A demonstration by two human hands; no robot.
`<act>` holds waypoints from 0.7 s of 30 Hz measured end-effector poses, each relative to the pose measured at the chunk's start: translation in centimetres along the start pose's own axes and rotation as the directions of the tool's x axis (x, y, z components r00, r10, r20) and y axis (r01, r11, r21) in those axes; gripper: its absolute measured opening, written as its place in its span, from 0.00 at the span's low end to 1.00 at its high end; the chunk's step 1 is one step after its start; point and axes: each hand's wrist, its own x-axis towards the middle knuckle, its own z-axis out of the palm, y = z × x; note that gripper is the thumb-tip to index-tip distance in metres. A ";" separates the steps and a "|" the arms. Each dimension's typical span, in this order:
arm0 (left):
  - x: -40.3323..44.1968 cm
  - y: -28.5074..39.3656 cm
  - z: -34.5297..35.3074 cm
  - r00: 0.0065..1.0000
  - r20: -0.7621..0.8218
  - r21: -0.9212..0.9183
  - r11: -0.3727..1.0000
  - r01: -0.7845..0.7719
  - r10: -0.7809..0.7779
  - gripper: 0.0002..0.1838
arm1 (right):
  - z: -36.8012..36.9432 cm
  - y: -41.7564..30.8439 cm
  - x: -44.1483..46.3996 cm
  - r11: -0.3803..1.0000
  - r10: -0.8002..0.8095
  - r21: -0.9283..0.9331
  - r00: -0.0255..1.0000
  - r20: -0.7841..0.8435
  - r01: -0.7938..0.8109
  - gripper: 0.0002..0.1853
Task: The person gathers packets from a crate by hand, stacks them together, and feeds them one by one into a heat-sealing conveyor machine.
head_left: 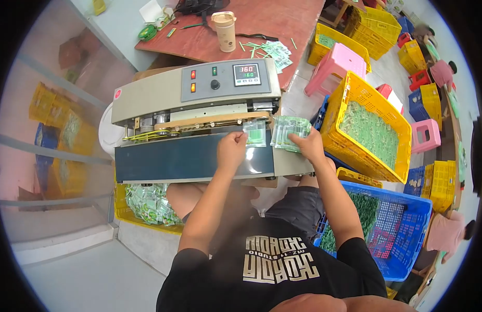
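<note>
My left hand [231, 151] pinches the edge of a small clear-and-green packet [256, 135] at the right end of a band sealing machine [147, 101]. The packet's top edge lies close to the sealer's slot; whether it has entered cannot be made out. Over the machine's right corner, my right hand [309, 143] is closed on a fanned bunch of similar packets [283, 131], thumb on top. The machine's display [246, 74] reads 160 on both lines. A dark conveyor belt [184, 160] runs below the slot.
Below the machine's left end, a yellow crate [122, 210] holds many packets. On my right stand a yellow crate [332, 127] of packets and a blue crate [407, 244] with dark green items. A red table [272, 18] behind bears a beige flask [225, 36]. Other people sit far right.
</note>
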 end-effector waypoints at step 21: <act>0.4 3.5 3.3 0.989 0.145 0.006 1.000 -0.009 0.008 0.16 | 0.8 -2.1 -0.2 0.996 -0.024 -0.090 1.000 0.010 0.025 0.18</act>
